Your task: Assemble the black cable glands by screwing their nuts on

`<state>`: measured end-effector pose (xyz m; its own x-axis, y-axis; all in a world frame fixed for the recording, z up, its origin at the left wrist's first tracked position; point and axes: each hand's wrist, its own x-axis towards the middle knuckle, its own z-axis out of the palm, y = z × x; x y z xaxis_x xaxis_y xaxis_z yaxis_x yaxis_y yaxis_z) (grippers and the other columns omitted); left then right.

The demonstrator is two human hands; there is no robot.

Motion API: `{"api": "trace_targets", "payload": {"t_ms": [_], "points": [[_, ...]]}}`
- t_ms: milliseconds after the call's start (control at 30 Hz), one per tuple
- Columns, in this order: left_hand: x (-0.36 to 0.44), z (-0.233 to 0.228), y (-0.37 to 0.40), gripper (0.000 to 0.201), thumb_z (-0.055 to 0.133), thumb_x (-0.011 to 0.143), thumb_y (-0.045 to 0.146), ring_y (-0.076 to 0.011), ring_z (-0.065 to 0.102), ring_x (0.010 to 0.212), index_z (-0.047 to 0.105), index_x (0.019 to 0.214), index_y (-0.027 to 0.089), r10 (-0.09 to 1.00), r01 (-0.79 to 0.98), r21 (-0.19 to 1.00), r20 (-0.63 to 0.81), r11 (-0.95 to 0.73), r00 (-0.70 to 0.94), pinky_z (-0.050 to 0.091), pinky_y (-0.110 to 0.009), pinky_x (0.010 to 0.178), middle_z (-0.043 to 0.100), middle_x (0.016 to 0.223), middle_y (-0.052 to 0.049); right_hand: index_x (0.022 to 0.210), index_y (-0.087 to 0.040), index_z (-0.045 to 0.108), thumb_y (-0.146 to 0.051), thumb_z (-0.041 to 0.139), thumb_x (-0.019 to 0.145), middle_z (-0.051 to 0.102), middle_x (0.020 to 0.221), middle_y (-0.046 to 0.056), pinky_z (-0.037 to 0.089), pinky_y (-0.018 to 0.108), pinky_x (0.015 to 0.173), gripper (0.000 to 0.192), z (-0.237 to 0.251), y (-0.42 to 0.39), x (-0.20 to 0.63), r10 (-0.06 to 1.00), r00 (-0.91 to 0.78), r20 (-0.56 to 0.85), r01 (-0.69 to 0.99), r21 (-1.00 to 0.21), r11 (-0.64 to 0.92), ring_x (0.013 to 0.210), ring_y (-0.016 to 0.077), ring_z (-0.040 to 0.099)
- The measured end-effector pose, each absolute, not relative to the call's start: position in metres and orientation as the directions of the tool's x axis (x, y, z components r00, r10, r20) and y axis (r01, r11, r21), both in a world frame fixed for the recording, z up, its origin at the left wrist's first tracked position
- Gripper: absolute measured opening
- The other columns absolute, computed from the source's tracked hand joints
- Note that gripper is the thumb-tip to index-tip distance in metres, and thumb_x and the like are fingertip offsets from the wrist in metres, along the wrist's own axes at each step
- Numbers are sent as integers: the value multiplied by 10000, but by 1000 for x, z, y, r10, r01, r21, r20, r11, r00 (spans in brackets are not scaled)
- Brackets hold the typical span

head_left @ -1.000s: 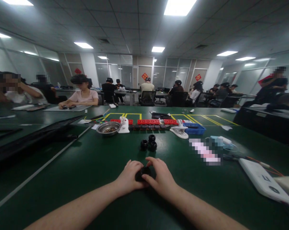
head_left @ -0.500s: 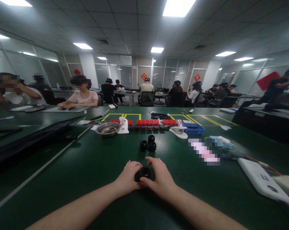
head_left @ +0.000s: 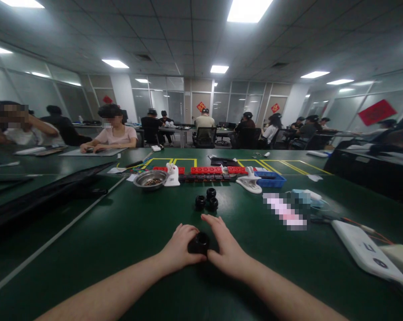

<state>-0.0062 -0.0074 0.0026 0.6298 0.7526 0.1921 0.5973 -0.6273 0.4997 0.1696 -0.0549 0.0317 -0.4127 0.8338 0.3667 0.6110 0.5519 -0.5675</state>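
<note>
Head camera: Your left hand (head_left: 180,244) curls around the left side of a hollow black piece (head_left: 199,250) at the near middle of the green table (head_left: 137,223), its round opening facing up. Your right hand (head_left: 228,249) is open, fingers apart, just beside the piece on the right; whether its thumb touches cannot be told.

Directly ahead of your hands, three similar black pieces (head_left: 200,203) sit in a tight cluster, standing between you and a row of red blocks (head_left: 206,170). Two white clamps (head_left: 172,176) flank that row. A metal bowl (head_left: 147,184) of small parts stands just left of the left clamp, and a blue tray (head_left: 271,183) lies by the right one.

To your right, a pixelated pinkish item (head_left: 284,211) lies near a light blue object (head_left: 304,196), with a white case (head_left: 364,249) nearer you among cables. A long black object (head_left: 47,196) stretches across the left side, well apart from your hands. Yellow tape (head_left: 184,159) marks the far side, where a person in a pink top (head_left: 119,136) sits with both hands at a pale mat (head_left: 111,152).
</note>
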Motion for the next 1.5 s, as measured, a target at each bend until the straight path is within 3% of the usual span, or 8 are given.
{"api": "trace_targets", "payload": {"t_ms": [133,400,633,800,933,1100,1300,1500], "points": [[-6,2,-7,435,637,595,439,-259,462,1016,545,944,196,757,606,499,174,-619,630,189,-483,981,536,1049,-70,1240,-164,295,-141,508,618,402,1247,101,113,500,1014,658,33,-58,165,829,-400,391,650,-517,557,1193,254,293],[-6,8,-9,381,628,615,413,-250,468,1004,542,928,215,758,609,509,146,-608,636,187,-492,984,537,1038,-51,1109,-179,434,-310,645,621,523,1009,79,363,413,855,547,33,-59,156,879,-232,417,725,-528,442,953,237,472],[-5,2,-7,472,634,603,375,-257,446,1045,509,1029,215,761,599,523,162,-606,628,147,-491,1000,526,1066,-62,1216,-187,330,-144,533,638,491,1139,71,174,465,995,615,32,-59,160,818,-381,431,660,-493,567,1080,221,407],[-5,3,-7,461,650,581,383,-260,454,1031,526,992,214,760,605,516,154,-607,632,182,-483,988,537,1052,-64,1167,-171,391,-213,587,649,524,1054,82,318,430,912,555,31,-59,159,869,-288,402,686,-547,480,1001,227,457],[-5,2,-6,487,644,585,391,-264,448,1041,516,1021,219,765,611,513,155,-603,625,168,-487,991,534,1065,-64,1207,-194,338,-134,548,640,482,1142,72,250,440,967,608,30,-58,160,838,-353,416,636,-550,541,1080,217,405],[-5,2,-6,483,644,586,427,-255,464,1014,524,1003,213,757,596,521,165,-611,632,178,-487,990,542,1044,-55,1166,-188,388,-169,581,645,526,1033,71,337,417,906,555,30,-57,162,880,-290,376,643,-604,470,987,219,466],[-5,3,-6,456,639,594,436,-261,446,1044,537,981,217,763,606,522,146,-600,630,151,-495,999,528,1068,-63,1249,-179,291,-146,572,640,432,1224,92,166,473,1007,672,31,-57,165,846,-396,358,607,-589,533,1158,233,339],[-5,5,-8,435,620,620,461,-256,455,1022,535,962,206,751,603,507,148,-616,644,178,-491,989,524,1062,-65,1196,-182,364,-288,627,655,471,1153,90,286,433,942,611,28,-58,163,848,-358,391,654,-543,527,1079,240,407]]}}
